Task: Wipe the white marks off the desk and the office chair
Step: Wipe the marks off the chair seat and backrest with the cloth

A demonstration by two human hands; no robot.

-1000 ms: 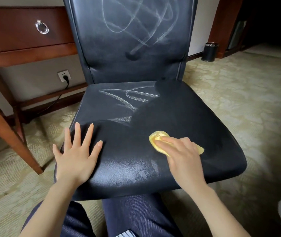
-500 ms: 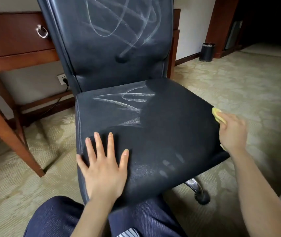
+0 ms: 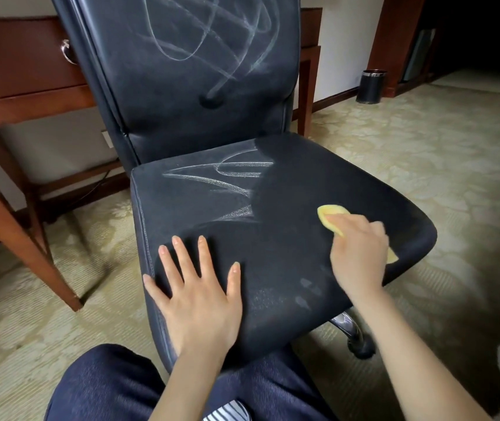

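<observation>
A black office chair (image 3: 297, 183) stands in front of me. White marks (image 3: 227, 183) streak the rear left of its seat, and white scribbles (image 3: 212, 34) cover the backrest. My left hand (image 3: 200, 296) lies flat with spread fingers on the seat's front left. My right hand (image 3: 361, 256) presses a yellow sponge (image 3: 332, 215) onto the right side of the seat; the hand covers most of the sponge. The seat's right half looks dark and free of marks. A few faint smudges (image 3: 306, 290) show near the front edge.
A brown wooden desk (image 3: 21, 74) with a ring-pull drawer stands behind the chair on the left, its leg (image 3: 27, 238) slanting down to the carpet. A small black bin (image 3: 371, 86) sits by the wall at the right. My knees (image 3: 115, 387) are under the seat's front edge.
My right hand swept the sponge from the seat's middle out to its right edge, then back onto the right side. The chair has swivelled slightly. My left hand stays flat on the seat.
</observation>
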